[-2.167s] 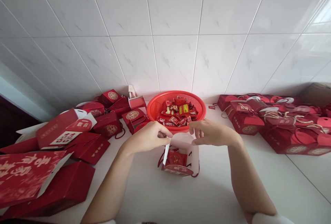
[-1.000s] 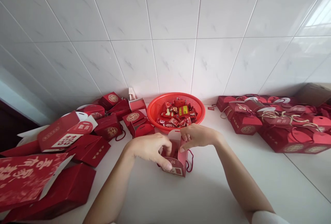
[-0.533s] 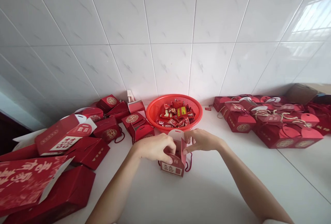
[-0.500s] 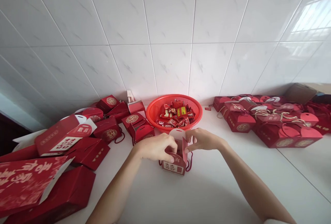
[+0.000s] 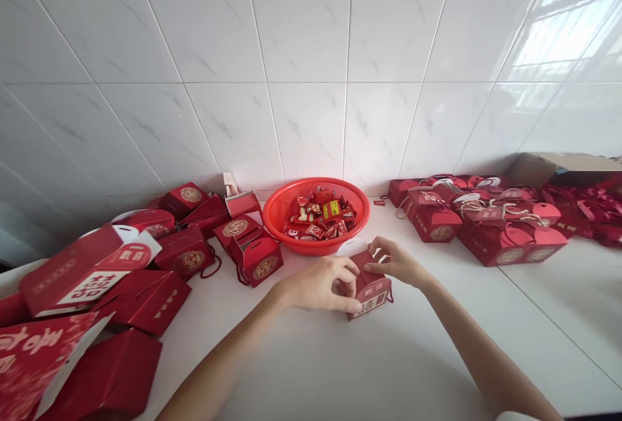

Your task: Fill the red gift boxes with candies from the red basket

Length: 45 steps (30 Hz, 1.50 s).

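A small red paper candy box with white and gold print stands on the white table in front of me. Its side flaps are folded over the top, and a pale rounded flap stands up at the back. My left hand grips the box's left side, thumb near its front face and fingers at the left edge. With curled fingers, my right hand holds the top at the right. Dark red cord shows by the box's right end. Just behind stands an orange-red plastic basket of wrapped sweets.
Several red boxes lie heaped at the left, some with cord handles. At the right stand rows of closed red boxes, some with twine. Behind them is a brown cardboard box. A tiled wall borders the table's back.
The box's side flaps, upright before, are now folded down over its top. Both hands and the box have shifted right in view, and the box is turned. My view has swung slightly right.
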Each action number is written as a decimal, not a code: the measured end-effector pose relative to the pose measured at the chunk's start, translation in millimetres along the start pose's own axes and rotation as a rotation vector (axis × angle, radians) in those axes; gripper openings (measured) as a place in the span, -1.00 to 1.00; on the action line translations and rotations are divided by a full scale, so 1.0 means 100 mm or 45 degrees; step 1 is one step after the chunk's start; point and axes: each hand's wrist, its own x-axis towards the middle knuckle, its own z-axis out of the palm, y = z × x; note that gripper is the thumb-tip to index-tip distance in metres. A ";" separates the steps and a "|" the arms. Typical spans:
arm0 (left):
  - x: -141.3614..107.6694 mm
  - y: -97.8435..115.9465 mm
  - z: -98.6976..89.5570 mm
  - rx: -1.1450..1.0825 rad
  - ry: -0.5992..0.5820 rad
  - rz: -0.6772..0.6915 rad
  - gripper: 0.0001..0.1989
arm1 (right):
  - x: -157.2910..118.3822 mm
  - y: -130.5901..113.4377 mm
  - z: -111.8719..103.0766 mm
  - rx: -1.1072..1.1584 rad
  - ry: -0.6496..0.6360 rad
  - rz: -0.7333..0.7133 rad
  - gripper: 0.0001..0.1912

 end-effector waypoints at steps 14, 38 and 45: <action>0.03 -0.03 0.08 0.217 0.505 -0.239 -0.16 | -0.09 0.05 0.09 0.131 0.139 -0.233 -0.54; 0.16 -0.06 0.29 0.254 0.513 -0.332 -0.70 | -0.05 0.34 -0.01 0.047 -0.054 0.026 -0.85; 0.18 -0.16 0.28 0.113 0.546 -0.254 -0.70 | -0.18 0.04 -0.24 0.763 0.020 -0.023 -0.71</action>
